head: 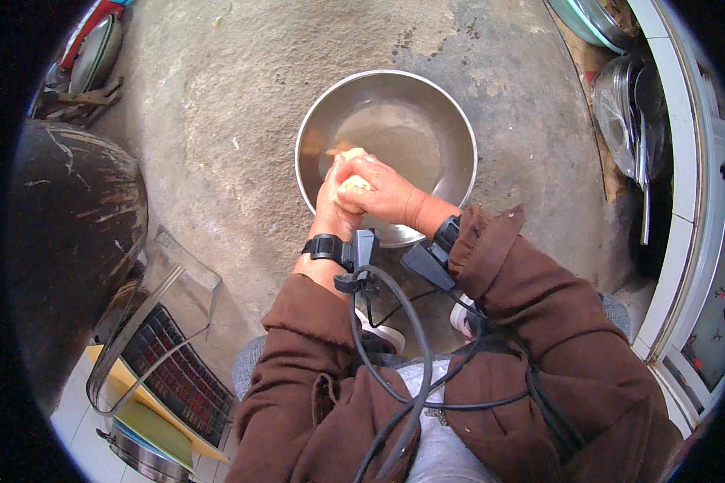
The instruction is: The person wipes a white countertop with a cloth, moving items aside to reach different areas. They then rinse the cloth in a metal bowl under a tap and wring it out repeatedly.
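A wide stainless steel basin stands on the concrete floor in front of me, with what looks like shallow cloudy liquid in its bottom. Over its near left part, my left hand and my right hand are clasped around a pale yellow, soft-looking lump. Bits of it show between the fingers and above them; its exact kind is unclear. My right hand lies across the top and partly hides the left. Each wrist wears a black strap with a grey device.
Dark cables hang between my wrists and lap. A large dark rounded vessel stands left, near a clear-sided frame and a dark grid panel. Bagged pans and a teal basin are at right.
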Tool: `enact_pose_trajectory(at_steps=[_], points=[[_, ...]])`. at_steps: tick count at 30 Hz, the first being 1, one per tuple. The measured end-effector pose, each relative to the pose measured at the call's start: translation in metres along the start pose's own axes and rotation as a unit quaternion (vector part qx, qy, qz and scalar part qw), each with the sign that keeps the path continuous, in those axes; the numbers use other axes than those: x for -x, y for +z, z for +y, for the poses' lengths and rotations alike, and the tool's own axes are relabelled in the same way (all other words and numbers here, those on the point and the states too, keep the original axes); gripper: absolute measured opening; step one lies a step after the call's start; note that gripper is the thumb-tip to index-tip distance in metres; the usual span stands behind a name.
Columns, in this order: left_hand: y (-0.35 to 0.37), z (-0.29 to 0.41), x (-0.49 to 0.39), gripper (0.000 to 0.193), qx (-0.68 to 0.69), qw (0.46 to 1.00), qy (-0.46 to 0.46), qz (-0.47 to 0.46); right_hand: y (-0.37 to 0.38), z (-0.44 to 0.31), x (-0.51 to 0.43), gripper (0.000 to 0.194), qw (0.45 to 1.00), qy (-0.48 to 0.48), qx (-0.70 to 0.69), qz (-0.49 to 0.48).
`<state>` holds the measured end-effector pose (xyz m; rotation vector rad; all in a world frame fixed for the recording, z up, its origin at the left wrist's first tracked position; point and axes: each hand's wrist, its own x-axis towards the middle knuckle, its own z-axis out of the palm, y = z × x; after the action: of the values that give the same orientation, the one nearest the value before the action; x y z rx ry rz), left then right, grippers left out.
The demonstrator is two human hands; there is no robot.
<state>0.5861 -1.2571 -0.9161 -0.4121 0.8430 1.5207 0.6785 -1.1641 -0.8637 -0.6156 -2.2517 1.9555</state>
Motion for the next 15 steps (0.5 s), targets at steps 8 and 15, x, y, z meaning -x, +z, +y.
enact_pose_trajectory(at_steps=[8, 15], points=[[0.036, -0.012, 0.013, 0.034, -0.04, 0.998, -0.008, 0.038, -0.005, 0.01, 0.004, 0.026, 0.962, 0.047, 0.249, 0.096], [0.051, -0.012, 0.016, 0.037, -0.136, 0.985, 0.087, 0.062, -0.047, 0.033, -0.009, 0.034, 0.901, 0.282, 0.234, 0.233]])
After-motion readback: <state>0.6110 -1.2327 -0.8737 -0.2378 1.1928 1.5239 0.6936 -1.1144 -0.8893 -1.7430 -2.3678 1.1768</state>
